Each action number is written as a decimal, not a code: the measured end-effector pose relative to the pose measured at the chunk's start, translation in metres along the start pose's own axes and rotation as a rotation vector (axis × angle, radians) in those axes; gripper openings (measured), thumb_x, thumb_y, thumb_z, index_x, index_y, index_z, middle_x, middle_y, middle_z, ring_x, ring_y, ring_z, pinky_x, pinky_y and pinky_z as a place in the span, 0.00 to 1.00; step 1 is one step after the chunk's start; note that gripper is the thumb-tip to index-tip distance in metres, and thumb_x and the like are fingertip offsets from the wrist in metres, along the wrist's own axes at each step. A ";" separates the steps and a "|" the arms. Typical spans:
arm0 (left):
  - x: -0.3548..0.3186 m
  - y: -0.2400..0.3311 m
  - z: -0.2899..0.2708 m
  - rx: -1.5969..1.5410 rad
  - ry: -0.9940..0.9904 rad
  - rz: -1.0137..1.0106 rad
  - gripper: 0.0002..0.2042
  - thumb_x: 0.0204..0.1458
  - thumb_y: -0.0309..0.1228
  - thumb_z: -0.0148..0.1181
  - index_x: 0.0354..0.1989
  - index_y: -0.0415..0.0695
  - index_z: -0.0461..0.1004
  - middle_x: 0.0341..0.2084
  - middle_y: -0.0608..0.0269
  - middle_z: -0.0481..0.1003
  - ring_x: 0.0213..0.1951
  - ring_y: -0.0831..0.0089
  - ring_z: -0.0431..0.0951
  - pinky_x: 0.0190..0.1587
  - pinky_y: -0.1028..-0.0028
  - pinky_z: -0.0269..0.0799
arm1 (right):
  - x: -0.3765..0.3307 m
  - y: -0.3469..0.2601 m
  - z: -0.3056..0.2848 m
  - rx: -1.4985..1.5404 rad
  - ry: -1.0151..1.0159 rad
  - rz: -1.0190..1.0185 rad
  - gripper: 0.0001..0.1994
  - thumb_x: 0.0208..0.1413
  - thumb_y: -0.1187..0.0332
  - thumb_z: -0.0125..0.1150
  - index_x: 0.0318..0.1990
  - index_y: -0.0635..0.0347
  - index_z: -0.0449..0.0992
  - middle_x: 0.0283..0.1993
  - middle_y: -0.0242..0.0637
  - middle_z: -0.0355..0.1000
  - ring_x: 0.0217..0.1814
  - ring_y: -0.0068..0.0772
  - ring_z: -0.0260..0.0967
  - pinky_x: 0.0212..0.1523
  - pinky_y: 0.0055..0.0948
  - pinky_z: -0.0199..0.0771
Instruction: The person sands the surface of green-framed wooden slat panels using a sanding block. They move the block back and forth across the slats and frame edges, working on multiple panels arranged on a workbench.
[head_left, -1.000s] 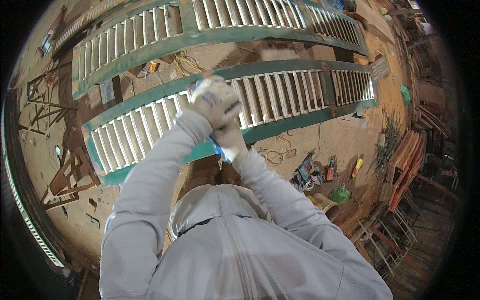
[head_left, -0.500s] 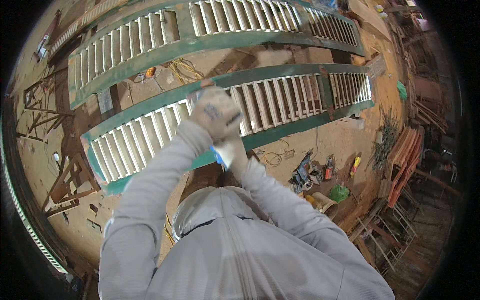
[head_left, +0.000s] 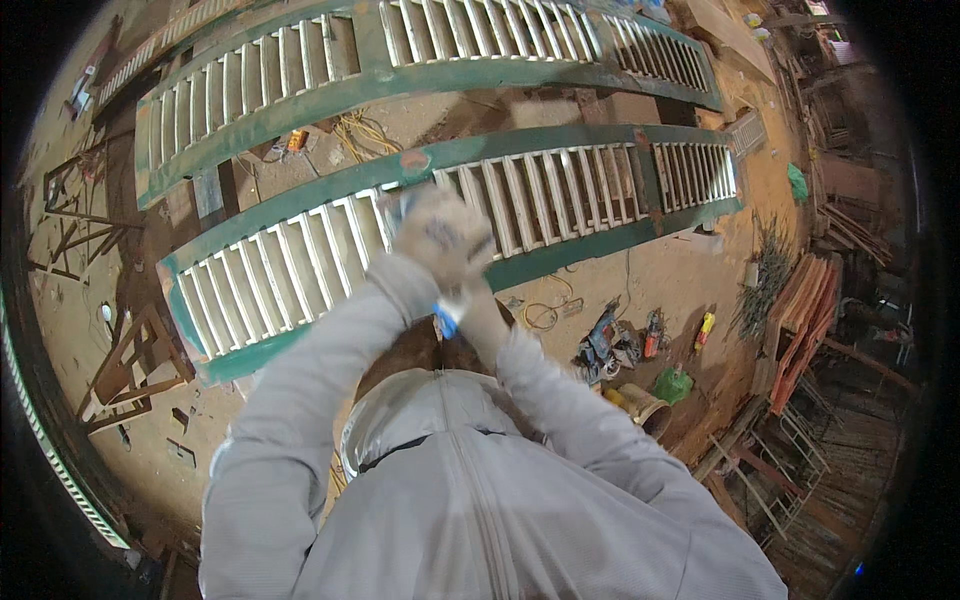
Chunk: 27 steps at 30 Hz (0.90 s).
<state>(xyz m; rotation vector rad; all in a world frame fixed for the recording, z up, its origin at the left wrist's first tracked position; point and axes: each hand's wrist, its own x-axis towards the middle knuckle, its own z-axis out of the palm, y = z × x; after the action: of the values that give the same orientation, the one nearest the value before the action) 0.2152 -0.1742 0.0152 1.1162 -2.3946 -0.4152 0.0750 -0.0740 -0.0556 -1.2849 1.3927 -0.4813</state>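
Note:
My left hand (head_left: 443, 236), in a pale work glove, rests with curled fingers on the white slats of a long green louvred panel (head_left: 560, 195) lying on the sandy ground. Just below it and partly covered by it, my right hand (head_left: 482, 312) is also gloved. A small blue piece (head_left: 447, 319) shows at that wrist; I cannot tell whether it is a tool or a cuff. What either hand grips is hidden. My grey jacket sleeves and hood fill the lower picture.
A second green slatted panel (head_left: 400, 60) lies beyond the first. Yellow cord (head_left: 350, 130) lies between them. Power tools (head_left: 610, 345), a yellow object (head_left: 705, 330), a green bag (head_left: 675, 385) and a bucket (head_left: 645, 405) sit at right. Wooden frames (head_left: 130, 365) lie at left, stacked timber (head_left: 800, 320) at far right.
Both hands stay together on the same stretch of slats. They and the panel have slid slightly lower in the picture as my head moved.

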 end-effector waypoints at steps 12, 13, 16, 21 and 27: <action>0.031 -0.025 -0.009 0.030 -0.105 -0.057 0.13 0.56 0.46 0.62 0.32 0.49 0.81 0.32 0.58 0.81 0.43 0.58 0.81 0.62 0.55 0.70 | 0.053 0.021 0.002 0.250 0.004 -0.181 0.33 0.59 0.69 0.72 0.69 0.66 0.63 0.64 0.47 0.73 0.65 0.39 0.72 0.61 0.37 0.75; 0.048 -0.040 -0.014 0.068 -0.193 -0.094 0.14 0.57 0.47 0.61 0.34 0.49 0.82 0.35 0.57 0.83 0.46 0.57 0.82 0.63 0.54 0.69 | 0.085 0.008 -0.002 0.043 0.050 -0.066 0.32 0.58 0.68 0.74 0.67 0.66 0.66 0.61 0.47 0.76 0.62 0.40 0.75 0.59 0.37 0.77; 0.060 -0.088 -0.024 0.077 -0.020 -0.186 0.15 0.60 0.46 0.60 0.38 0.49 0.84 0.44 0.56 0.84 0.52 0.55 0.81 0.65 0.52 0.67 | 0.129 -0.075 -0.010 0.098 0.057 -0.142 0.31 0.58 0.68 0.73 0.66 0.66 0.67 0.58 0.48 0.78 0.57 0.41 0.77 0.58 0.36 0.78; 0.052 -0.080 -0.009 0.030 -0.112 -0.129 0.14 0.59 0.45 0.61 0.37 0.49 0.84 0.44 0.56 0.84 0.50 0.55 0.81 0.65 0.52 0.67 | 0.112 -0.033 -0.004 0.112 0.028 -0.110 0.31 0.58 0.69 0.73 0.66 0.65 0.67 0.63 0.49 0.74 0.64 0.40 0.72 0.62 0.37 0.74; -0.020 0.031 -0.005 -0.039 -0.012 -0.079 0.12 0.54 0.45 0.63 0.28 0.51 0.81 0.25 0.60 0.80 0.37 0.58 0.82 0.58 0.59 0.70 | -0.034 0.029 0.003 0.015 -0.068 -0.134 0.30 0.61 0.72 0.66 0.69 0.65 0.64 0.61 0.48 0.73 0.61 0.46 0.73 0.61 0.40 0.74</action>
<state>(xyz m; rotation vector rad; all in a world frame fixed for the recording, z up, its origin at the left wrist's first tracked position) 0.2093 -0.1401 0.0279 1.1966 -2.3483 -0.4949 0.0583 -0.0342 -0.0659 -1.3757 1.2503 -0.5327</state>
